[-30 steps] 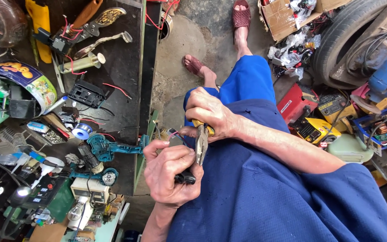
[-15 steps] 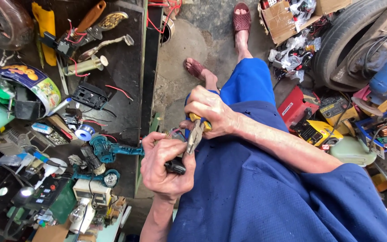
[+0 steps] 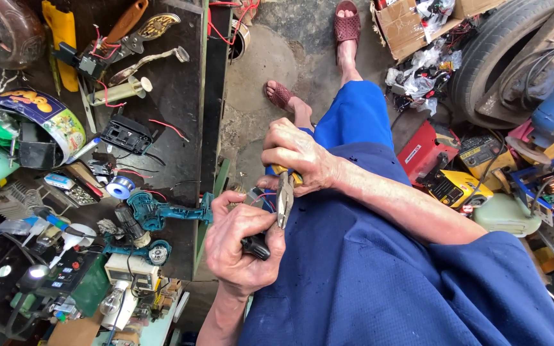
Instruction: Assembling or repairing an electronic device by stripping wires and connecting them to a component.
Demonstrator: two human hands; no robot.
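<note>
My right hand (image 3: 299,160) grips a pair of pliers (image 3: 284,198) by yellow and blue handles, jaws pointing down toward my left hand. My left hand (image 3: 242,250) is curled around a small black part (image 3: 256,246), and the plier jaws meet it at my fingertips. Thin wires show between the two hands. Both hands work over my lap, which is covered in blue cloth (image 3: 367,269). My feet in red sandals (image 3: 347,25) rest on the concrete floor.
A dark workbench (image 3: 181,115) at the left carries a teal drill body (image 3: 161,213), a solder spool (image 3: 120,188), a round tin (image 3: 40,118), tools and wires. At the right lie a tyre (image 3: 495,45), a cardboard box (image 3: 402,22) and yellow-red tool parts (image 3: 450,179).
The pliers have tilted from slanted to nearly upright, and my left hand has shifted slightly around the black part. The view has drifted a little.
</note>
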